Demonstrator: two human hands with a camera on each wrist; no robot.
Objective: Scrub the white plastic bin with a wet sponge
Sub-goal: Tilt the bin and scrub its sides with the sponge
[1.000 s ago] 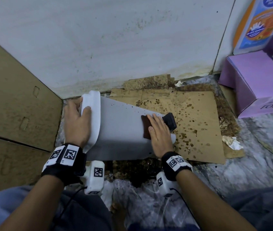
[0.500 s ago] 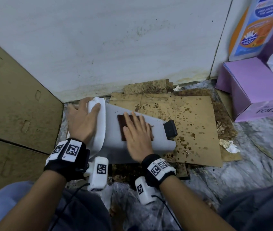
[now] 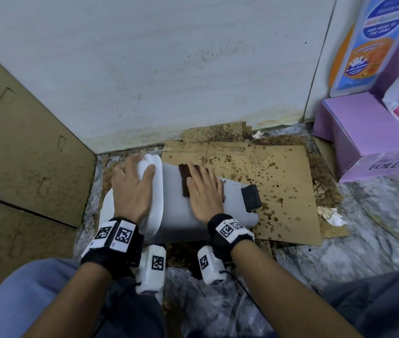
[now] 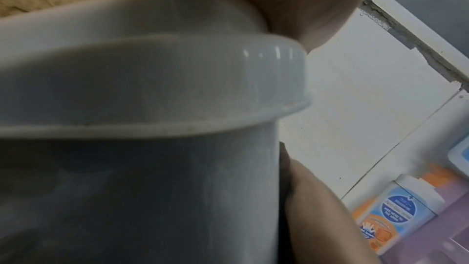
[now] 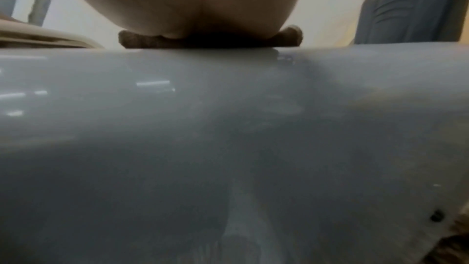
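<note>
The white plastic bin lies on its side on stained cardboard, its lid end to the left and a black pedal at the right end. My left hand grips the lid end, with the fingers over its top and the thumb on the rim. A flat right hand presses a dark brown sponge onto the bin's upper side, just right of the lid. The right wrist view shows the sponge squeezed under my palm against the glossy bin wall. The left wrist view is filled by the lid rim.
A spattered cardboard sheet lies under and to the right of the bin. A purple box and an orange and blue bottle stand at the right. Brown cardboard panels close off the left, and a white tiled wall the back. Crumpled tissue lies on the marble floor.
My right hand has slid the sponge leftwards along the bin, from near the black pedal to just beside the lid. The left hand has kept its hold on the lid end.
</note>
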